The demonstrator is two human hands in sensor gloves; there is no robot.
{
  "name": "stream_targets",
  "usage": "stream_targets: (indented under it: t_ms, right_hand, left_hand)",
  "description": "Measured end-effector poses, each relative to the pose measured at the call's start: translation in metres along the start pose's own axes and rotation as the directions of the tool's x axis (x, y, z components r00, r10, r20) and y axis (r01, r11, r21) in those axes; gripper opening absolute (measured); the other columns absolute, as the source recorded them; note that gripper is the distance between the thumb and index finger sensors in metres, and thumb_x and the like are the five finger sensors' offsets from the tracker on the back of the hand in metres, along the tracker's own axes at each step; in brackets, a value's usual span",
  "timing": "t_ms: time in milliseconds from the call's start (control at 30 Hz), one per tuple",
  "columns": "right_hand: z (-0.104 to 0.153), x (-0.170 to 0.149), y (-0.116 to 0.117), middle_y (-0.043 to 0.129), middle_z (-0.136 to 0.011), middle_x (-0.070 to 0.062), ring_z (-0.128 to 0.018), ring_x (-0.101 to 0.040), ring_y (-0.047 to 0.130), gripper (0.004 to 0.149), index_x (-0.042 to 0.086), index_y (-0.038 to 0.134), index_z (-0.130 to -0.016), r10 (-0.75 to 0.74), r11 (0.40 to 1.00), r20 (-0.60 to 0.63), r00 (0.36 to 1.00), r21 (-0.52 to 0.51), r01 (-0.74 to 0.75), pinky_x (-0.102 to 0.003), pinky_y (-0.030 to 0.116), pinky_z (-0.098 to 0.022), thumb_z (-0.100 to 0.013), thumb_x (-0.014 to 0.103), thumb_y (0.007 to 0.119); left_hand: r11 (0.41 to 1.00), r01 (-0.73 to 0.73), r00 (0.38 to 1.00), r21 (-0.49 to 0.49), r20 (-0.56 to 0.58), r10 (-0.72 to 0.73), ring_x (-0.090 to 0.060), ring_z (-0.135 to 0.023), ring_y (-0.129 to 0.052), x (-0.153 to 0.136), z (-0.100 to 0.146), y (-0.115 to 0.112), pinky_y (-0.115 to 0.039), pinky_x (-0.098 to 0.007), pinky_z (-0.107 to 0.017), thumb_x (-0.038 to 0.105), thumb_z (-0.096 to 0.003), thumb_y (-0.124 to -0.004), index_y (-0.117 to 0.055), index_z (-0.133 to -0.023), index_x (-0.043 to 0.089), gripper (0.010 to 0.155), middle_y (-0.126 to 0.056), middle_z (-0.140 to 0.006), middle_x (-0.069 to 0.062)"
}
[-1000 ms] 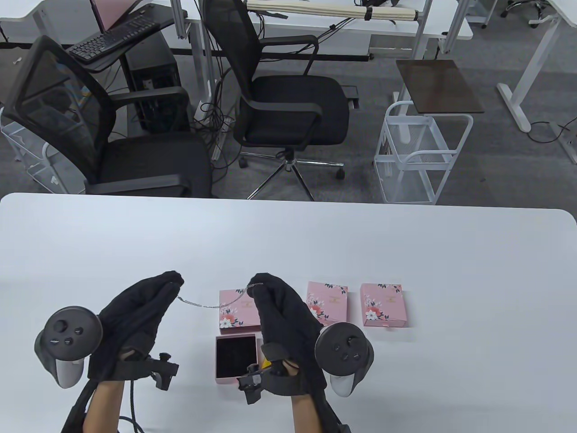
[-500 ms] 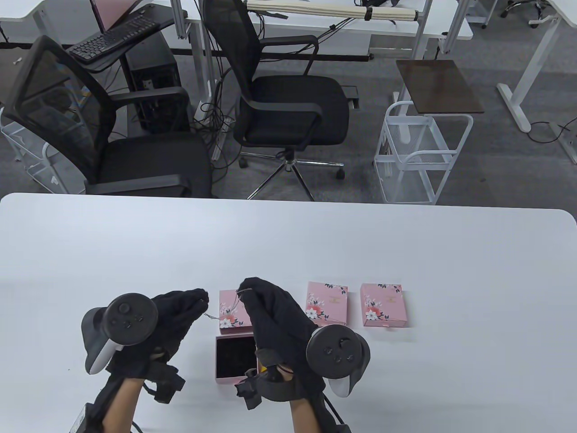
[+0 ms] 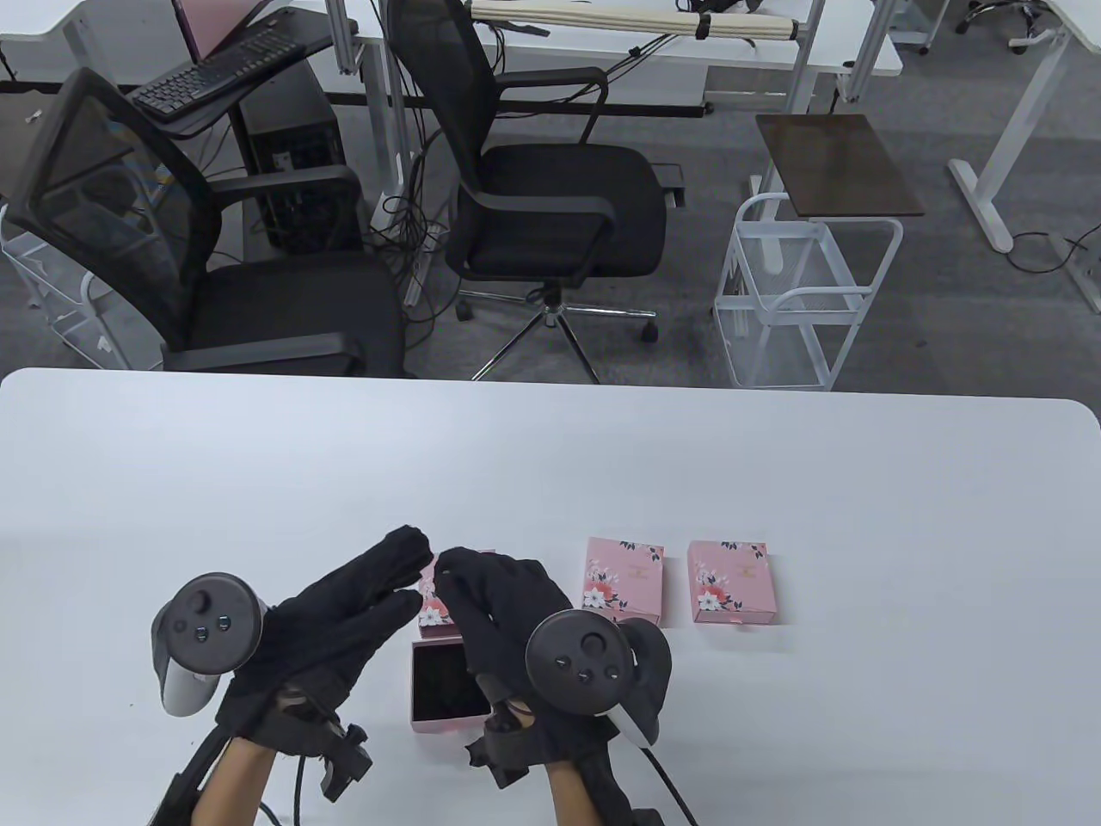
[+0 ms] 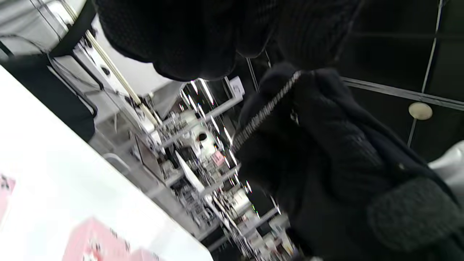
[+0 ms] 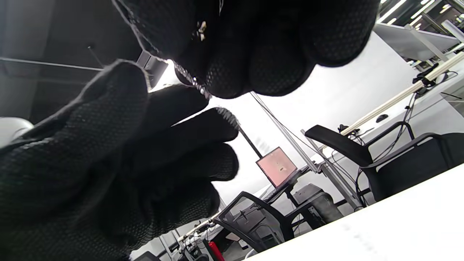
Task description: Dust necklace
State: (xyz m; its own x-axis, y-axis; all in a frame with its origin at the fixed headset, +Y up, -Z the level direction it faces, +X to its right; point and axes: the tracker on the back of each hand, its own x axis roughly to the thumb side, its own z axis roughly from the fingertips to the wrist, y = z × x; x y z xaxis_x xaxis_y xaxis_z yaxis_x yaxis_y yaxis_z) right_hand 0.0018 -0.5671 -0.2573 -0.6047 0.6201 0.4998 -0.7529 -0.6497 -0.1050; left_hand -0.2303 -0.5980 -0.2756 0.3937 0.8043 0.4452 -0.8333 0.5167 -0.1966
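Observation:
In the table view the thin silver necklace is hidden between my two gloved hands, which meet over the near-left table. The left wrist view shows the necklace (image 4: 264,112) running across the right glove. In the right wrist view the necklace (image 5: 192,81) hangs from my right hand's (image 5: 253,54) curled fingertips and passes over a finger of the left glove. My right hand (image 3: 456,576) pinches the chain. My left hand (image 3: 409,572) reaches toward it with straight, spread fingers, and a gap shows between its thumb and forefinger.
An open pink box (image 3: 447,684) with a black lining lies under the hands, with a flowered pink lid (image 3: 433,613) behind it. Two closed flowered boxes (image 3: 624,578) (image 3: 733,581) sit to the right. Office chairs stand beyond the table's far edge (image 3: 550,383).
The hands were apart with the chain stretched between them. They have come together, the left moving right. The left fingers have straightened and the chain has dropped out of the table view.

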Motion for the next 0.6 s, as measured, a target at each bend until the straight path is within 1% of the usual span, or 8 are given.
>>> stream_targets:
  t_ms: [100,167,267,333,367,400,500,600]
  right_hand:
    - [0.0014,0.0046,-0.0013,0.087,-0.085,-0.02,-0.069,-0.045,0.086,0.037,0.013,0.077,-0.097,0.025,1.0,0.022,0.999,0.008,-0.026,-0.056,0.072,-0.058,-0.067,0.032,0.071]
    - [0.0015,0.0067,-0.0008,0.087,-0.085,-0.02,-0.07,-0.045,0.086,0.036,0.013,0.077,-0.097,0.047,0.999,0.033,0.998,0.018,-0.048,-0.056,0.072,-0.058,-0.067,0.032,0.071]
    - [0.002,0.0088,-0.001,0.087,-0.085,-0.019,-0.069,-0.044,0.086,0.036,0.014,0.078,-0.097,0.068,0.997,0.044,0.997,0.023,-0.069,-0.055,0.072,-0.058,-0.067,0.033,0.072]
    - [0.0025,0.0092,-0.0011,0.087,-0.084,-0.019,-0.069,-0.044,0.086,0.037,0.013,0.077,-0.097,0.06,0.998,0.045,0.997,0.017,-0.061,-0.055,0.072,-0.058,-0.066,0.033,0.072]
    - [0.0025,0.0089,-0.0014,0.087,-0.084,-0.018,-0.069,-0.044,0.086,0.037,0.013,0.077,-0.097,0.061,0.998,0.045,0.997,0.013,-0.062,-0.055,0.072,-0.058,-0.066,0.033,0.072]
    - [0.0024,0.0086,-0.0015,0.087,-0.084,-0.018,-0.069,-0.044,0.086,0.037,0.013,0.077,-0.097,0.063,0.998,0.044,0.997,0.014,-0.064,-0.055,0.072,-0.058,-0.066,0.033,0.072]
    - [0.0019,0.0052,-0.0026,0.087,-0.084,-0.019,-0.069,-0.044,0.086,0.037,0.013,0.077,-0.097,0.059,0.998,0.032,0.998,0.008,-0.06,-0.055,0.072,-0.058,-0.066,0.032,0.072]
    - [0.0007,-0.0005,-0.0033,0.087,-0.085,-0.019,-0.07,-0.044,0.086,0.037,0.013,0.077,-0.097,0.08,0.997,0.01,0.997,-0.005,-0.08,-0.056,0.072,-0.058,-0.066,0.032,0.072]
  left_hand:
    - [0.996,0.085,0.996,0.016,0.008,-0.085,-0.03,-0.089,-0.089,0.0015,-0.0016,-0.0051,-0.078,-0.05,-0.064,0.043,-0.0584,-0.082,-0.071,-0.109,0.019,0.056,-0.09,-0.102,-0.009]
    - [0.994,0.108,0.994,0.034,0.02,-0.109,-0.027,-0.084,-0.094,0.0035,-0.0014,-0.0077,-0.081,-0.048,-0.061,0.044,-0.0569,-0.083,-0.078,-0.104,0.02,0.053,-0.096,-0.095,-0.006]
    - [0.985,0.127,0.992,0.118,-0.005,-0.128,-0.022,-0.073,-0.101,0.0043,0.0004,-0.0077,-0.086,-0.044,-0.054,0.044,-0.0551,-0.086,-0.086,-0.096,0.02,0.047,-0.105,-0.082,-0.002]
    - [0.98,0.138,0.99,0.14,-0.015,-0.138,-0.019,-0.066,-0.104,0.0038,0.0008,-0.0065,-0.088,-0.043,-0.05,0.043,-0.0543,-0.088,-0.091,-0.089,0.022,0.041,-0.108,-0.074,0.001]
    - [0.98,0.136,0.991,0.143,-0.015,-0.135,-0.018,-0.063,-0.105,0.0036,0.0009,-0.0062,-0.089,-0.042,-0.047,0.043,-0.0542,-0.088,-0.093,-0.087,0.022,0.039,-0.109,-0.071,0.001]
    - [0.982,0.13,0.991,0.134,-0.014,-0.13,-0.018,-0.062,-0.105,0.0036,0.0005,-0.0063,-0.089,-0.042,-0.047,0.043,-0.0545,-0.088,-0.093,-0.086,0.022,0.039,-0.11,-0.07,0.002]
    - [0.986,0.133,0.991,0.105,-0.012,-0.133,-0.017,-0.062,-0.105,0.0032,-0.0004,-0.0061,-0.089,-0.041,-0.046,0.043,-0.055,-0.088,-0.094,-0.086,0.022,0.038,-0.11,-0.069,0.002]
    - [0.993,0.102,0.995,0.065,-0.004,-0.102,-0.017,-0.062,-0.105,0.0035,-0.0006,-0.0051,-0.089,-0.041,-0.046,0.043,-0.0554,-0.087,-0.094,-0.087,0.023,0.038,-0.11,-0.069,0.002]
